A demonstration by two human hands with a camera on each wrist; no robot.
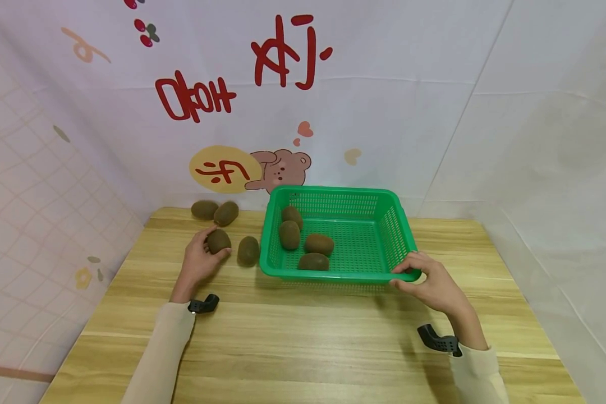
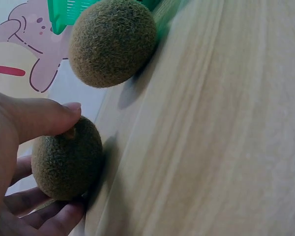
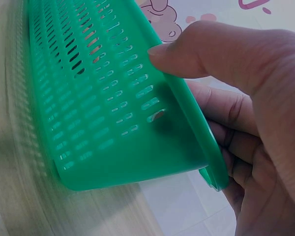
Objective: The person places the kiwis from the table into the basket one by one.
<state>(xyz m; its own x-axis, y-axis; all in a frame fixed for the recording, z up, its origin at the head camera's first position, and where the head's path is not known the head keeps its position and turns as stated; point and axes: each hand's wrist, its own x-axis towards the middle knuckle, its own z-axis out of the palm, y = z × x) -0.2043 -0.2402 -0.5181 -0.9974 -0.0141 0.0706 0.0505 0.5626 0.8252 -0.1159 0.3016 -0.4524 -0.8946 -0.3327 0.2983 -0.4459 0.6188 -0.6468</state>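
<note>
The left hand grips a kiwi between thumb and curled fingers. The right hand pinches the green basket by its rim.

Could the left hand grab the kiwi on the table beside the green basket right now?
Probably not straight away: the left hand grips another kiwi. Apart from that, the way looks free, with nothing else between the hand and the kiwi beside the green basket.

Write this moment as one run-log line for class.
left hand: grips a kiwi | right hand: holds green basket at near right corner | basket: four kiwis inside | table: three other kiwis, left of basket
</note>
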